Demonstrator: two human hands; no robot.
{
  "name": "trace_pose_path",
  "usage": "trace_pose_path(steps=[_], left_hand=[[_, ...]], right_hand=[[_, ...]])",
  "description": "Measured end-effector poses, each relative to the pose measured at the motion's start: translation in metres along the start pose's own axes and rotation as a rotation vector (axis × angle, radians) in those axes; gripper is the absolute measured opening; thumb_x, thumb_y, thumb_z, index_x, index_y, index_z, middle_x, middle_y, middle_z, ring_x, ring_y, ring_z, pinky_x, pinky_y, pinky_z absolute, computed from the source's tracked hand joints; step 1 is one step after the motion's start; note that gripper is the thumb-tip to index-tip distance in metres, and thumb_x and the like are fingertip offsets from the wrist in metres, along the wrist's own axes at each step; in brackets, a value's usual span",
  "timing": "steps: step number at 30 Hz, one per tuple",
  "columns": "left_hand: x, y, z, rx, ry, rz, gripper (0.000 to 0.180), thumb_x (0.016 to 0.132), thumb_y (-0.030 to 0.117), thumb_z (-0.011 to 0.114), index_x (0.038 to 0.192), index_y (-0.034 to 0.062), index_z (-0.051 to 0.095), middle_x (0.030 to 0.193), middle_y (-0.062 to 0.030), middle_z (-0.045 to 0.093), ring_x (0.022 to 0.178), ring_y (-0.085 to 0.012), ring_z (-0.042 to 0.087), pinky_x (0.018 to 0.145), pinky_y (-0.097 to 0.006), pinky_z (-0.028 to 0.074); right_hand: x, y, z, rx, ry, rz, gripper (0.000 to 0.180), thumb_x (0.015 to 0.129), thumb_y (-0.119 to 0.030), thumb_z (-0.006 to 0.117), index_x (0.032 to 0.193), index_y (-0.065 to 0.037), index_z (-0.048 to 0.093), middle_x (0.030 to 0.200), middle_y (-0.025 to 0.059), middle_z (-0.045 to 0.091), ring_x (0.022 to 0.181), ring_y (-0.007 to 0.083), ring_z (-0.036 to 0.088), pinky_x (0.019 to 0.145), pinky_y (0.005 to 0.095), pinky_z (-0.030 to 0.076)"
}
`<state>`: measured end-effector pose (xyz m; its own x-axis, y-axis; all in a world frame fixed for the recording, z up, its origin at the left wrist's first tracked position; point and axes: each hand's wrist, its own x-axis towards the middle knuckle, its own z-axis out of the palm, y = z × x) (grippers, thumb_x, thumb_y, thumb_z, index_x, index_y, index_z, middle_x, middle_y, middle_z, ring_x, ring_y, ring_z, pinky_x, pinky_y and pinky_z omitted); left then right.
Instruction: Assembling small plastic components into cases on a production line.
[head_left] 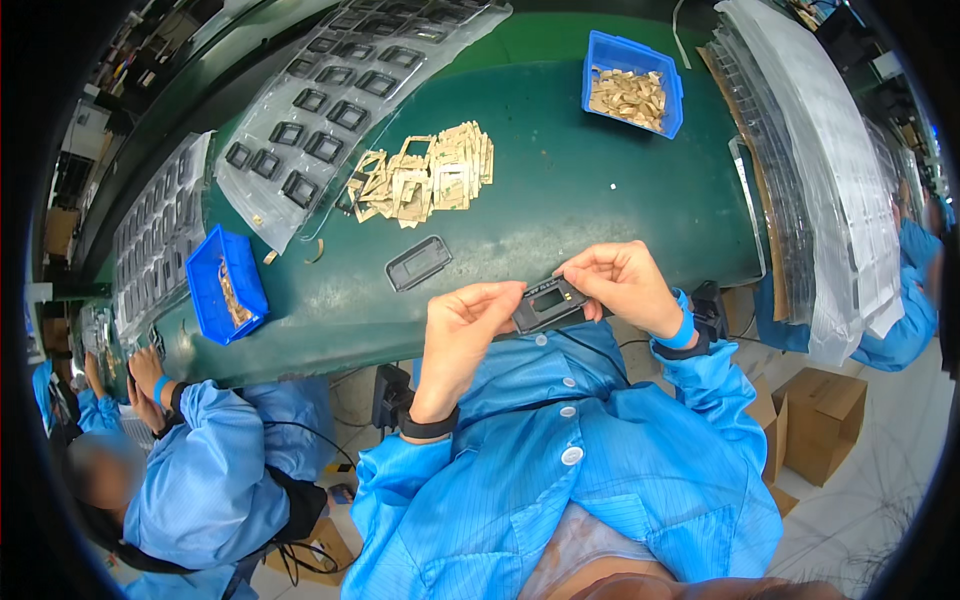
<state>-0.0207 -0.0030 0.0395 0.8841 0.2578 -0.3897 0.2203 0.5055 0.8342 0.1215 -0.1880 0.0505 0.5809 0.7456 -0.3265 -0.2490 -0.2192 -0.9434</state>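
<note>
Between my two hands, over the near edge of the green table point(540, 215), is a black rectangular plastic frame point(550, 314) with an opening and small gold spots near its right end. My left hand point(460, 330) pinches its left end between thumb and finger. The right end is gripped by the fingers of my right hand point(625, 287). Just beyond my left hand lies a black shallow plastic shell point(419, 264). Farther back is a heap of flat gold-coloured frames point(462, 170), stacked and overlapping.
Clear plastic trays point(258, 190) with black frames cover the far left. A blue bin point(228, 333) stands left, another blue bin point(622, 50) of tan pieces far right. Stacked trays point(825, 180) rise at the right edge. A co-worker point(210, 480) sits left; cardboard boxes point(822, 420) stand right.
</note>
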Motion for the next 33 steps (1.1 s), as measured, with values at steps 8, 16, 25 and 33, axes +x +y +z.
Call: trace_pose_path(steps=[8, 16, 25, 33], left_hand=[[0.019, -0.022, -0.002, 1.083, 0.231, 0.77, 0.025, 0.08, 0.005, 0.078, 0.105, 0.0054, 0.075, 0.097, -0.009, 0.067, 0.088, -0.0271, 0.059, 0.075, -0.037, 0.05], [-0.002, -0.033, -0.003, 1.254, 0.244, 0.803, 0.032, 0.078, 0.015, 0.081, 0.108, 0.0085, 0.073, 0.106, -0.0075, 0.063, 0.095, -0.0278, 0.058, 0.077, -0.037, 0.046], [0.001, -0.04, -0.006, 1.479, 0.269, 0.941, 0.038, 0.076, 0.018, 0.081, 0.112, 0.0127, 0.072, 0.107, -0.0038, 0.063, 0.097, -0.0277, 0.058, 0.074, -0.039, 0.045], [0.002, -0.038, -0.006, 1.335, 0.181, 1.009, 0.028, 0.074, 0.014, 0.079, 0.102, 0.0132, 0.075, 0.125, -0.0091, 0.064, 0.113, -0.0328, 0.058, 0.081, -0.04, 0.049]], right_hand=[[0.011, 0.023, 0.004, -0.737, 0.299, -0.457, 0.014, 0.089, -0.007, 0.07, 0.102, -0.003, 0.073, 0.08, 0.0083, 0.066, 0.067, 0.0186, 0.066, 0.059, 0.0316, 0.051], [-0.001, 0.033, -0.002, -0.965, 0.241, -0.769, 0.025, 0.078, -0.008, 0.078, 0.102, -0.007, 0.074, 0.085, 0.005, 0.061, 0.076, 0.0226, 0.059, 0.065, 0.0347, 0.05], [0.006, 0.026, 0.0, -1.316, 0.208, -0.933, 0.032, 0.077, -0.018, 0.076, 0.108, -0.009, 0.073, 0.093, 0.0026, 0.062, 0.084, 0.0197, 0.06, 0.065, 0.0329, 0.047], [-0.002, 0.029, -0.008, -1.217, 0.148, -1.067, 0.035, 0.071, -0.009, 0.067, 0.105, -0.006, 0.073, 0.091, 0.004, 0.064, 0.08, 0.0209, 0.062, 0.062, 0.0331, 0.047]])
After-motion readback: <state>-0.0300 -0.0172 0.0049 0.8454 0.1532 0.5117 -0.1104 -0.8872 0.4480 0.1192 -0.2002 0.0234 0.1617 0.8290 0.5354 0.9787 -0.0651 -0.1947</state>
